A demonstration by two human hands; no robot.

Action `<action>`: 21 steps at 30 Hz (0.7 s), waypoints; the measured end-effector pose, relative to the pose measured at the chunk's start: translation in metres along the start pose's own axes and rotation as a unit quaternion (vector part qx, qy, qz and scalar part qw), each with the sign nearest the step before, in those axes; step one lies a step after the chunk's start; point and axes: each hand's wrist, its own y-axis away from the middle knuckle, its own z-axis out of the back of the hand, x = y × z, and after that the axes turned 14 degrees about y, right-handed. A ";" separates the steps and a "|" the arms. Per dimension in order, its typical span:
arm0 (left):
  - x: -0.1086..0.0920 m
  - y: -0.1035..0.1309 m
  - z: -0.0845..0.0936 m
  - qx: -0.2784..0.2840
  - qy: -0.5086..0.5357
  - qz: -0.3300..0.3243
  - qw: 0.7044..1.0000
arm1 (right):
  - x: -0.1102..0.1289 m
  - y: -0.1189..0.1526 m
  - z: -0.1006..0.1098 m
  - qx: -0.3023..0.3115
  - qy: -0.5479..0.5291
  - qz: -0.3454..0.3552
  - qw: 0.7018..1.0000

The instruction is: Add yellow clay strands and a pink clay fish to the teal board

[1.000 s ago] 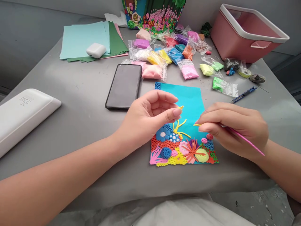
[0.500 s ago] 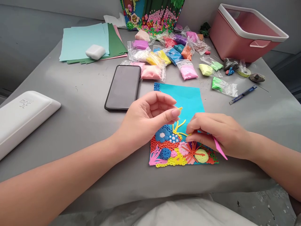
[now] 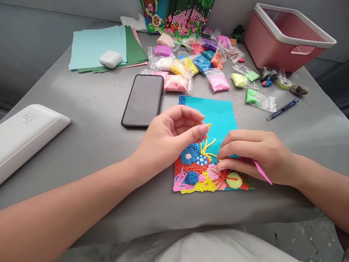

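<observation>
Thumb and forefinger of the left hand [image 3: 174, 131] are pinching a bit of yellow clay [image 3: 209, 124] above the left side of the card [image 3: 215, 109]. Opposite it, the right hand [image 3: 253, 154] is reaching over the card's right side, holding a pink tool [image 3: 263, 172] whose end is sticking out below the palm. Its fingertips are meeting at the yellow branches [image 3: 207, 146]; whether they are gripping or pressing the strand there, I cannot tell. Between and beneath both hands, the card is lying flat, its lower part bearing clay flowers, dots and coral shapes, its upper part showing mostly plain blue. Left of it, a phone [image 3: 143, 101] is resting near the left hand; to the right, a knife [image 3: 283, 109] is lying. Beyond, clay bags [image 3: 201, 63] are spreading across the table [image 3: 89, 120]. Farther out, a white case [image 3: 110, 59] is sitting on paper sheets [image 3: 92, 45], a decorated picture [image 3: 177, 18] is standing behind the bags, and a pink basket [image 3: 275, 45] is occupying the far right. A white device [image 3: 29, 134] is lying at far left.
</observation>
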 end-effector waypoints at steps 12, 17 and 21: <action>0.000 0.000 0.001 -0.001 -0.027 -0.002 1.000 | 0.003 0.001 -0.001 0.020 -0.030 -0.026 0.999; 0.000 0.000 0.001 -0.003 -0.052 -0.002 0.999 | 0.003 0.002 0.000 0.045 -0.047 -0.032 0.997; 0.000 0.000 0.001 -0.004 -0.055 -0.001 0.998 | 0.004 0.001 0.000 0.039 -0.050 -0.044 0.997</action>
